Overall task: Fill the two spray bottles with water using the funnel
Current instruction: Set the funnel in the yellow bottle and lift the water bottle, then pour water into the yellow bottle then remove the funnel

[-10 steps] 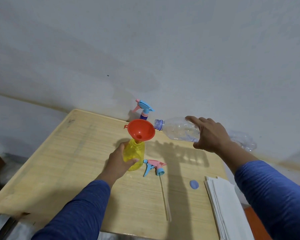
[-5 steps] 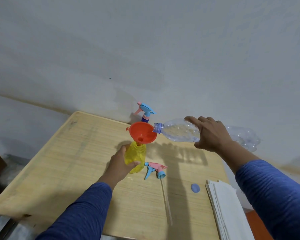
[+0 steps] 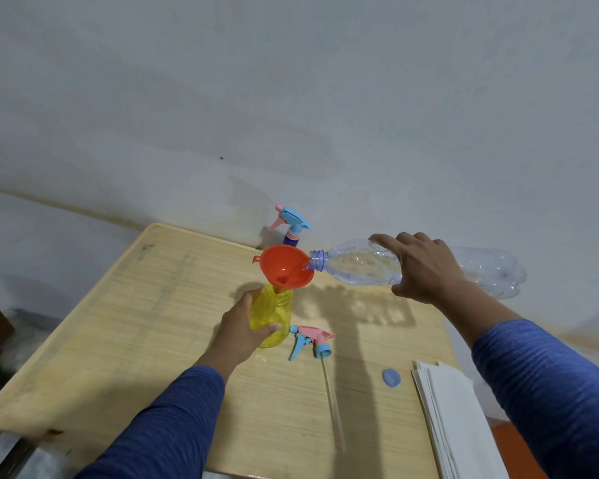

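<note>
1. The left hand [image 3: 242, 326] is gripping the yellow spray bottle [image 3: 274, 314] standing on the wooden table [image 3: 125, 326] — an orange funnel [image 3: 286, 267] is sitting in its neck.
2. The right hand [image 3: 426, 267] is holding a clear water bottle [image 3: 357, 266] nearly level, its mouth touching the funnel's rim.
3. A detached sprayer head [image 3: 310, 340] is lying just beside the yellow bottle — a second spray bottle [image 3: 293, 224] is standing behind the funnel.

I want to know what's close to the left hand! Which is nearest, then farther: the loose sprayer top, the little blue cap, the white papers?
1. Loose sprayer top, just right of the left hand.
2. Blue cap, farther right.
3. White papers, at the table's right edge.
</note>
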